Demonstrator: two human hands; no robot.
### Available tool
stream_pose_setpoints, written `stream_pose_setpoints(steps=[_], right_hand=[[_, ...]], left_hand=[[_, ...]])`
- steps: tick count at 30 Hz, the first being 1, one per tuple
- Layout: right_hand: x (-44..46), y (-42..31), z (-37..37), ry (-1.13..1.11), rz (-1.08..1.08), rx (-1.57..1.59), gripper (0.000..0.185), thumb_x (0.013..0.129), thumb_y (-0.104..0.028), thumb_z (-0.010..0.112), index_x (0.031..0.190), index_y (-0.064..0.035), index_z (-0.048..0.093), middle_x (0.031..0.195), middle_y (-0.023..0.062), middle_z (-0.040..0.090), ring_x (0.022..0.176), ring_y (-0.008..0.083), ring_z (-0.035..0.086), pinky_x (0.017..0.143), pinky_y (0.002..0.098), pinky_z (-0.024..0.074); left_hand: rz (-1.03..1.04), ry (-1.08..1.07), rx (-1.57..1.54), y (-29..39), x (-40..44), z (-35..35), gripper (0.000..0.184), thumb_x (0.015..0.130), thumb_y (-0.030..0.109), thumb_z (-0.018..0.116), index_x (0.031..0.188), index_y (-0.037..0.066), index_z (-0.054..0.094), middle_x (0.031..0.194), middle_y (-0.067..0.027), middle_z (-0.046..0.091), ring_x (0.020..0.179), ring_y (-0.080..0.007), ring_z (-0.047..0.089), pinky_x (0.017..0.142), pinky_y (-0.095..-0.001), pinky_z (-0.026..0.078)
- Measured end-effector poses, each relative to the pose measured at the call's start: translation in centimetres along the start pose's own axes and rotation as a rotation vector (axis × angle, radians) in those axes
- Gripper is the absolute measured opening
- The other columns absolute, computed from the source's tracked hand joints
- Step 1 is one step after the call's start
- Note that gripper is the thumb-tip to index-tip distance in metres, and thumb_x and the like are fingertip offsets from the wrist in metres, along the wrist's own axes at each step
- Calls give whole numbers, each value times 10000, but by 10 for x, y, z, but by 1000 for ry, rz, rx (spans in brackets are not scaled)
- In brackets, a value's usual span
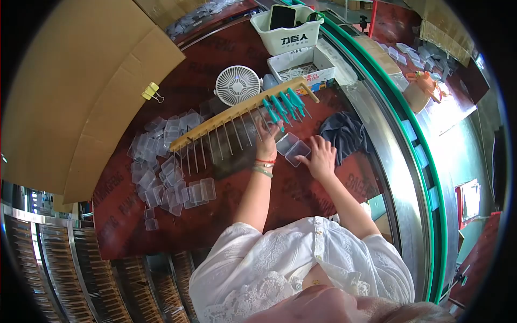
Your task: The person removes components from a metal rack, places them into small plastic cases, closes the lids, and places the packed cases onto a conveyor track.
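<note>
My left hand (266,141) is at the row of metal rods under a long wooden bar (237,116), its fingers curled among the rods beside several teal plastic pieces (283,107). What those fingers grip is hidden. My right hand (323,160) lies with fingers apart, its thumb against a clear plastic box (298,153). That box looks like an open two-part case, with its other half (287,143) toward my left hand. Right of the bar, a dark grey cloth (344,134) lies crumpled beyond my right fingertips.
Clear plastic boxes (161,161) are heaped on the left of the red table (231,202). Behind the bar stand a white fan (237,86), a carton (301,67) and a white bin (288,37). A green-edged conveyor (404,145) curves along the right; cardboard (81,81) stands left.
</note>
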State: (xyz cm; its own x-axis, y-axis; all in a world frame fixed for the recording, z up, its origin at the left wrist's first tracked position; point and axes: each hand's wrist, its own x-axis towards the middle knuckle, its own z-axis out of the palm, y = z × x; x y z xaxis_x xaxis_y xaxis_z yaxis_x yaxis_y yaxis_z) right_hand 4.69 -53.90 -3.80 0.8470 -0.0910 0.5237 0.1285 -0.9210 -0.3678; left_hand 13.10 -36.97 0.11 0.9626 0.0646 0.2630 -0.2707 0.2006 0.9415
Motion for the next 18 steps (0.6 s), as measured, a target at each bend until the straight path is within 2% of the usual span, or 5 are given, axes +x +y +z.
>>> stream_pose_setpoints(steps=[6,9,13,14,18], right_hand=[[10,20,47,-177,33,258,216,763,-125,702,866,-36,535,993,131,606,867,326,584,708,398,484],[18,22,36,-266,463,530,246,784,-100,682,954,-4,532,989,188,643,888,383,622,710,428,516],[4,25,49,-269,633,1027,298,872,-187,684,1036,18,544,886,158,685,859,237,671,698,373,514],[2,29,42,-382,490,875,295,929,-271,651,1001,5,578,895,84,663,826,141,614,690,306,489],[0,4,24,-398,706,1344,301,973,-313,591,931,-15,601,854,19,605,782,88,538,686,255,440]], left_hand=[[-37,-70,87,15,0,-1,372,841,114,739,1147,49,537,965,-13,583,913,-122,572,831,-273,477],[-51,-31,17,19,-21,8,334,847,121,738,1122,39,567,915,-7,608,892,-108,569,797,-257,466],[36,-7,-80,26,-79,31,405,900,105,670,1256,20,498,1040,-29,590,964,-95,555,850,-254,461],[40,30,-110,22,-80,33,416,906,97,658,1277,18,487,1077,-39,585,973,-97,556,857,-259,464],[-111,8,-123,5,-78,22,442,923,88,637,1324,21,464,1158,-62,568,1028,-110,554,910,-288,456]])
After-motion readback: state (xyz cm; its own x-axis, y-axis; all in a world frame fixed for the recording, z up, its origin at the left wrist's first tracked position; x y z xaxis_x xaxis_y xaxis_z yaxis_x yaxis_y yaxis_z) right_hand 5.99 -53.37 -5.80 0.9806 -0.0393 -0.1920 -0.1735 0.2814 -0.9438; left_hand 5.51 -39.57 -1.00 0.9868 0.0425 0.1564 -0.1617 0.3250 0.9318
